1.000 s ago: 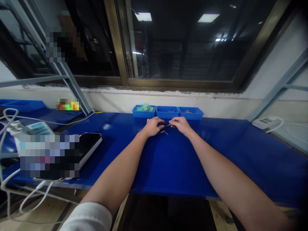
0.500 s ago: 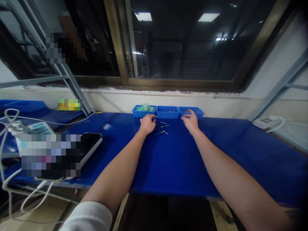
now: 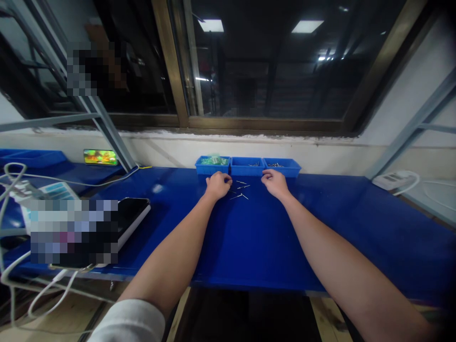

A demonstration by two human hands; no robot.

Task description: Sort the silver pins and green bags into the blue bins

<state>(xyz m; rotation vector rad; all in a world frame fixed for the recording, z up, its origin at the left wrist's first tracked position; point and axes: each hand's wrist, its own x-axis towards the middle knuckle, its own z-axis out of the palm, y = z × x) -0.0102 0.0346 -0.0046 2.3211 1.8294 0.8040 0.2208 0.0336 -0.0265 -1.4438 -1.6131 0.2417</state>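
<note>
My left hand [image 3: 218,185] is at the left of several thin metal pieces [image 3: 242,187] lying on the blue table [image 3: 249,237]. Its fingers are curled together, and whatever they pinch is too small to make out. To the right of the pieces, my right hand [image 3: 275,183] hovers in front of the right blue bin [image 3: 292,167], fingers closed on something too small to name. That bin and the middle blue bin [image 3: 239,166] contain small metal parts. The left blue bin [image 3: 203,168] contains green-and-clear small items.
A black device [image 3: 133,209] with white cables lies at the left. Behind it a lit phone [image 3: 100,157] leans near a metal post. A white power strip [image 3: 388,181] sits at the far right. A window spans the wall behind.
My right hand has come out of the right bin, moving left and toward me, and its fingers have drawn together. My left hand has stayed nearly in place.
</note>
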